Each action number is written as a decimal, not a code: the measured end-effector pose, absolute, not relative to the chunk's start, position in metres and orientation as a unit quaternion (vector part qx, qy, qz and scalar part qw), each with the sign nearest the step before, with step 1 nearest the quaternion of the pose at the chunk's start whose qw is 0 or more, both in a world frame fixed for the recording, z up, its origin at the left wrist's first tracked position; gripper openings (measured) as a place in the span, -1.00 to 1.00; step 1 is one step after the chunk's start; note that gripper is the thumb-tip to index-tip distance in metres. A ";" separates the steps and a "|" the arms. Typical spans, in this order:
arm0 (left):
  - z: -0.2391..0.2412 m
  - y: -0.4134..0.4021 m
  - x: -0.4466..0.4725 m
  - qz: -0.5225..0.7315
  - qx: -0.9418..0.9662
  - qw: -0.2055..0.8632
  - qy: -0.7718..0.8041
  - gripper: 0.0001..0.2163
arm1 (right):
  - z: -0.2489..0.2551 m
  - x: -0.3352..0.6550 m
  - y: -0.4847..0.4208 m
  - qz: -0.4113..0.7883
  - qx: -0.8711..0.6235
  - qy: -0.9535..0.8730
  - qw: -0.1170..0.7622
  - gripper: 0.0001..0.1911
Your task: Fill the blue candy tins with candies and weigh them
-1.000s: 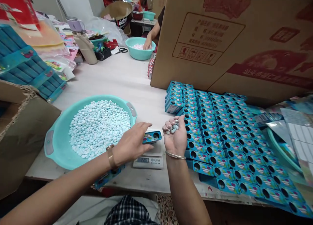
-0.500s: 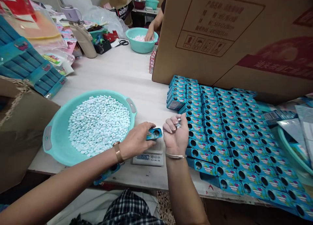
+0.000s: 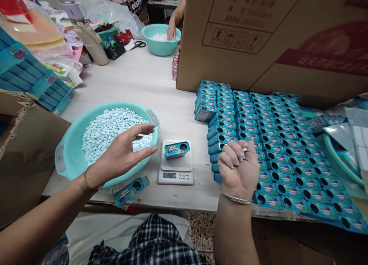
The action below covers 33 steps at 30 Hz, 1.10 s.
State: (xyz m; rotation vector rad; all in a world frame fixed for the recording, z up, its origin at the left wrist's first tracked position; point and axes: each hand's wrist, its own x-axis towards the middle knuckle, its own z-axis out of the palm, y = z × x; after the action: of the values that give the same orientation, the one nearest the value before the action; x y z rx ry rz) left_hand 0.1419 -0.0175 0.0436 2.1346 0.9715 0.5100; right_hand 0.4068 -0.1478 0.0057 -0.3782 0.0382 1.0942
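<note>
A small blue candy box (image 3: pixel 174 150) with a dark round window lies on the white digital scale (image 3: pixel 176 176), whose display is lit. My left hand (image 3: pixel 123 148) is open and holds nothing, hovering over the right side of the turquoise basin (image 3: pixel 64 142) of pale blue candies (image 3: pixel 106 129). My right hand (image 3: pixel 238 165) is turned palm up, its fingers curled around a few pale candies (image 3: pixel 243 154). It is in front of the rows of blue boxes (image 3: pixel 276 150). Another blue box (image 3: pixel 130 191) lies near the table's front edge, below the basin.
A large cardboard carton (image 3: pixel 230 65) stands behind the boxes. A co-worker's hand (image 3: pixel 171 31) reaches into a second turquoise basin (image 3: pixel 161 46) at the back. Scissors (image 3: pixel 139 44) and a beige bottle (image 3: pixel 92 44) are at back left; an open carton (image 3: pixel 31 150) stands at left.
My left hand has let go of the blue box, which now rests on the scale, and has moved left over the basin. My right hand, still closed on candies, has moved right.
</note>
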 end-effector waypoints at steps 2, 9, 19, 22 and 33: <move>0.040 -0.018 0.146 0.181 0.840 0.359 0.365 -0.50 | 0.001 0.404 -0.149 0.520 -0.184 0.029 0.834 -0.62; 0.022 -0.029 0.175 0.103 0.900 0.277 0.321 -0.45 | -0.009 0.393 -0.137 0.523 -0.219 0.065 0.821 -0.66; 0.004 -0.042 0.211 0.035 0.923 0.181 0.337 -0.73 | -0.040 0.368 -0.114 0.453 -0.316 0.181 0.814 -0.73; 0.037 -0.045 0.227 0.066 0.933 0.177 0.305 -0.77 | -0.049 0.367 -0.109 0.452 -0.315 0.209 0.808 -0.77; 0.037 -0.040 0.260 0.010 0.957 0.127 0.262 -0.83 | -0.052 0.372 -0.100 0.502 -0.270 0.220 0.791 -0.68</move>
State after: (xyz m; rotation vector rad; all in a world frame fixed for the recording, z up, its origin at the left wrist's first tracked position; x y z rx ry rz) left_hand 0.2596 -0.0396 0.0372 2.7849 0.7623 0.0287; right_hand 0.3719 -0.0997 -0.0519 -0.5815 0.4744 1.0799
